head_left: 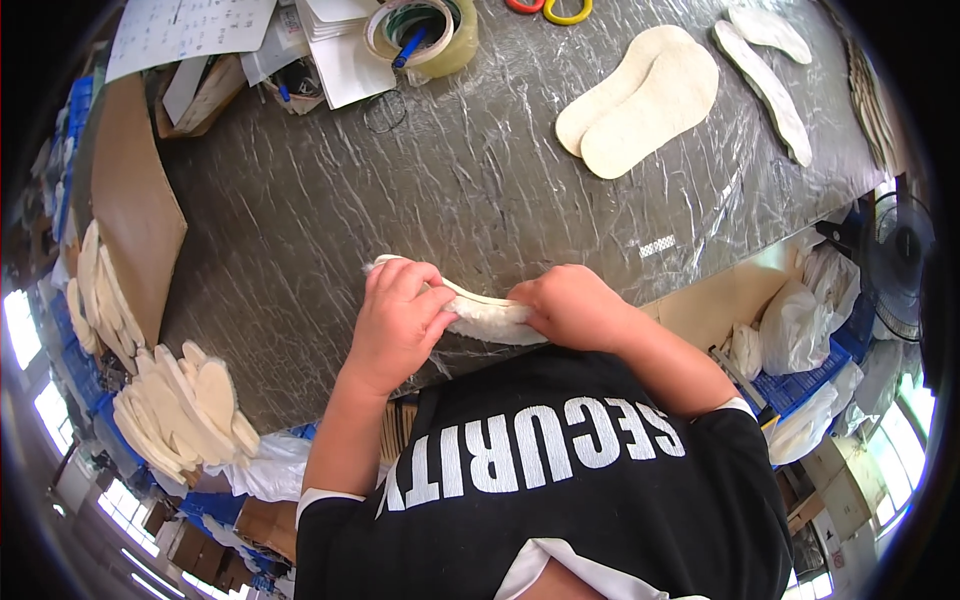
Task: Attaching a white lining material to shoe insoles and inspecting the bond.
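Observation:
Between my hands, at the near edge of the table, is a cream fleecy insole (492, 326), its fluffy side turned toward me and its edge curved. My left hand (400, 305) pinches it near its left end, with thumb and fingers closed on the fleece. Its right end sits in the closed fingers of my right hand (572, 308). Part of the insole is hidden behind the fingers. Farther off to the right, a pair of flat cream insoles (645, 105) lies overlapping on the table. Two more curled insoles (765, 90) rest beyond them.
The dark table (300, 220) has a wrinkled clear plastic cover. Tape rolls (425, 38), papers (190, 30) and scissor handles (567, 10) lie at the far side. Stacked insoles (185, 410) and a cardboard sheet (135, 200) stand at left. A fan (897, 265) and plastic bags (810, 310) are at right.

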Available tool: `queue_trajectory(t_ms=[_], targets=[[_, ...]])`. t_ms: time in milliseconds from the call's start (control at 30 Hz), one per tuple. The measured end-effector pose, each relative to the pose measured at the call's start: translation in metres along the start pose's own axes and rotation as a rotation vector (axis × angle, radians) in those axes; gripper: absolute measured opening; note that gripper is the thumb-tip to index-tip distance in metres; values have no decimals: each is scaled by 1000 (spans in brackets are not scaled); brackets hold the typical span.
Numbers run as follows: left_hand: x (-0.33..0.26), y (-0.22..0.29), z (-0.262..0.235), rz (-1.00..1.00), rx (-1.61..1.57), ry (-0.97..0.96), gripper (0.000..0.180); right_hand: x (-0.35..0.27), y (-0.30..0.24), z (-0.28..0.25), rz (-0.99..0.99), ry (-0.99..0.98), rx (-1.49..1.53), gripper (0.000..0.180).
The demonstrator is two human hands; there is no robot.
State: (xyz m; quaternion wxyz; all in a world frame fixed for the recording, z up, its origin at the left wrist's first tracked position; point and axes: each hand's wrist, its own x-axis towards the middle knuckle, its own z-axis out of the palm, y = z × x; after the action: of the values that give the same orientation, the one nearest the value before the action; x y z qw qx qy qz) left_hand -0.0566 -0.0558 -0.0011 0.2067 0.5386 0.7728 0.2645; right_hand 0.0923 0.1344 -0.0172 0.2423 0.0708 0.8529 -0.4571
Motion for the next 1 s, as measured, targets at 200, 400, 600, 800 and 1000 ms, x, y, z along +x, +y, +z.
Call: queue_trajectory(t_ms=[200, 400, 600, 800, 1000], targets=[[1, 7, 3, -39, 40, -85, 16, -1, 3, 2, 12, 26, -21, 26], [8, 9, 6, 69, 20, -55, 17, 0, 4, -1, 37, 4, 6, 33], [-2, 4, 22, 48, -73, -46, 14, 3, 9, -7, 26, -92, 12, 36], [-2, 8, 27, 14, -51, -21, 14, -2, 9, -5, -113, 78, 33, 32], [1, 13, 31, -3, -38, 13, 13, 7, 7, 8, -141, 139, -65, 29]])
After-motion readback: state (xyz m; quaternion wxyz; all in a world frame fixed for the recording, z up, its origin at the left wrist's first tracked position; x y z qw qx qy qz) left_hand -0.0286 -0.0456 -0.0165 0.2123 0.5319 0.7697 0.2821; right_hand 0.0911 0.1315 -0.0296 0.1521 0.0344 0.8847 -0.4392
